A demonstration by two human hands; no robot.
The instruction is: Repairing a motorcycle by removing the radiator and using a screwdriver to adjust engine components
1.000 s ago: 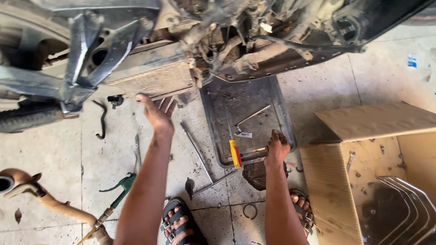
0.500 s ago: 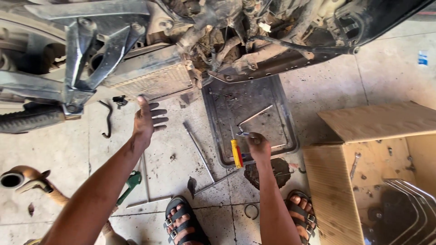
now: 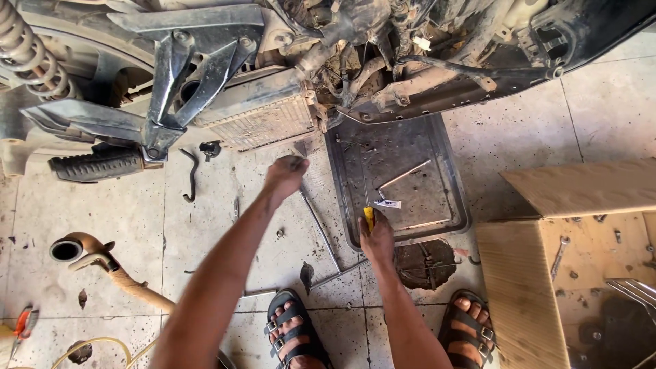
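Reaching over the floor, our left hand [image 3: 285,176] closes its grip on a small dark part just below the motorcycle underside [image 3: 273,116]; further right, our right hand [image 3: 376,239] wraps a yellow-handled screwdriver [image 3: 368,216] at the metal tray's [image 3: 456,198] near edge

Bare forearms, black strapped sandals [image 3: 295,331]
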